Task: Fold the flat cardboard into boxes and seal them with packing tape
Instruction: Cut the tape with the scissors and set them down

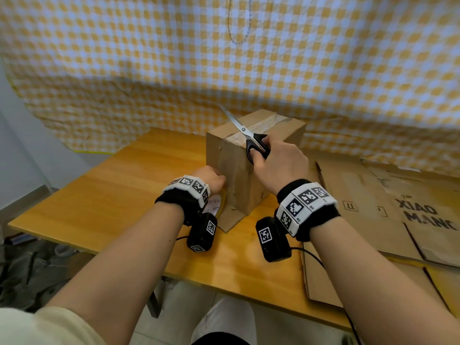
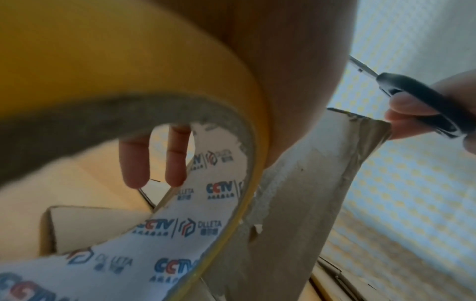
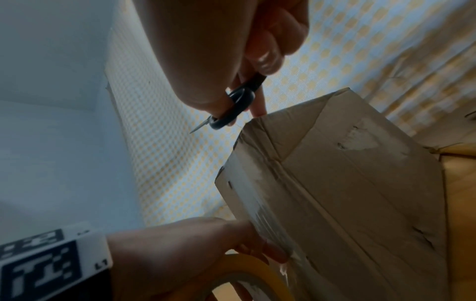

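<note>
A brown cardboard box (image 1: pixel 231 160) stands upright on the wooden table (image 1: pixel 124 195), with clear tape across its top. My left hand (image 1: pixel 214 180) grips a yellow roll of packing tape (image 1: pixel 219 205) low against the box's left face, where a strip of tape runs up the side. In the left wrist view two fingers (image 2: pixel 136 163) reach through the roll's (image 2: pixel 154 61) core. My right hand (image 1: pixel 273 158) holds black-handled scissors (image 1: pixel 239 125) over the box's near top corner. The blades are together and point up and away to the left. The right wrist view shows the scissors (image 3: pixel 237 103) just above the box (image 3: pixel 347 193).
Flat cardboard sheets (image 1: pixel 373 207), one printed with dark letters, cover the table's right side. A yellow-checked cloth (image 1: pixel 224 58) hangs close behind the box. Dark bundles (image 1: pixel 25 270) lie on the floor to the left of the table.
</note>
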